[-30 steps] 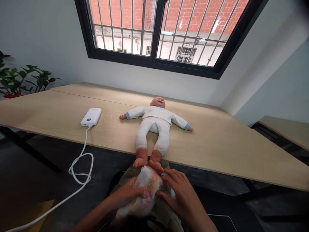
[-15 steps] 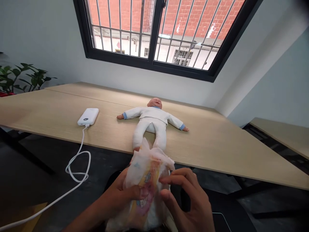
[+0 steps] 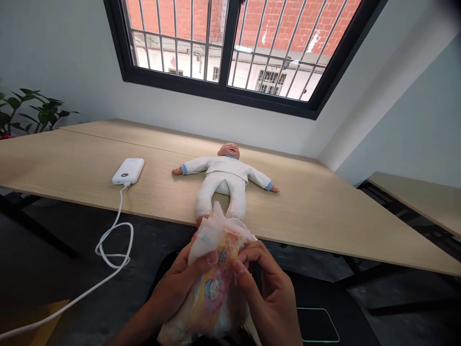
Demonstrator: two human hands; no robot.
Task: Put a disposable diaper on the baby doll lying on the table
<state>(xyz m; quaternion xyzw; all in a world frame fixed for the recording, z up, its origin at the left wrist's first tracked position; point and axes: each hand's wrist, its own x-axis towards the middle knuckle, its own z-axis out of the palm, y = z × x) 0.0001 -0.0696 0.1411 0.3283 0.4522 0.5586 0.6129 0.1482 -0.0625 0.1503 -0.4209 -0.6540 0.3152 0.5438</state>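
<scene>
I hold a white disposable diaper [image 3: 216,293] with a pink and yellow cartoon print upright in front of me, gripped by my left hand [image 3: 180,274] and my right hand [image 3: 266,288]. Its top edge reaches the legs of a baby doll [image 3: 221,175] in a white suit with blue cuffs. The doll lies on its back on a light wood table [image 3: 306,221], legs toward me. The diaper hides its feet, and I cannot tell whether the two touch.
A white power bank [image 3: 127,171] lies left of the doll, its white cable [image 3: 114,245] looping over the table edge. A potted plant [image 3: 36,113] stands at far left. A barred window [image 3: 223,43] is above the table's far side. Another table [image 3: 418,202] stands at right.
The diaper has gone from a folded bundle low by the doll's feet to a spread shape held upright, hiding them. My hands have closed in on its middle.
</scene>
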